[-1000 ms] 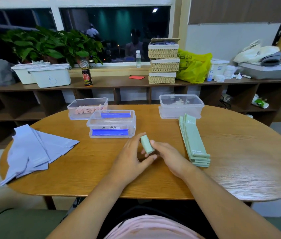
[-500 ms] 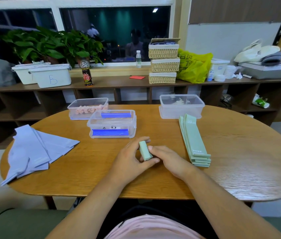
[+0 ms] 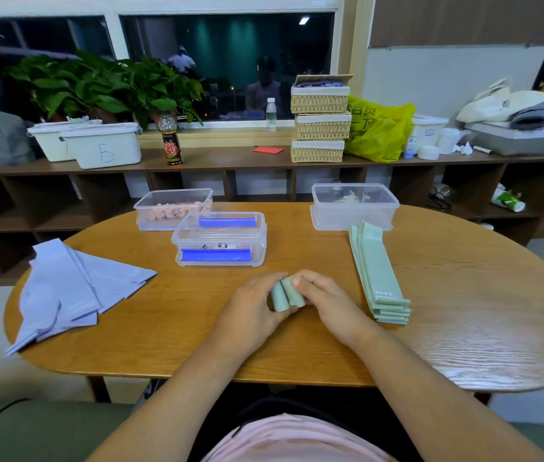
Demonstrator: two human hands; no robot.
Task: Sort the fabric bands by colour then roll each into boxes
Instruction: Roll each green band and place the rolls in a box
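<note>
Oval wooden table [image 3: 464,295]. Bears, well left of the left grip [image 3: 247,311], a fanned pile of lavender bands [image 3: 63,288]. Just beyond both grips, a clear box with blue clips [image 3: 220,240]; behind it, a clear box of pink rolls [image 3: 173,208]. Near the right grip [image 3: 327,301], to its right, a stack of green bands [image 3: 377,275], with a third clear box [image 3: 354,206] at its far end.

On the bench [image 3: 464,295], a loose pile of bands [image 3: 63,288] lies left — a stack of bands [image 3: 377,278] right, just before the right box [image 3: 354,208]. The lidded box [image 3: 220,241] sits centre, another box [image 3: 170,208] behind-left, the rolled band [image 3: 285,293] before it.
</note>
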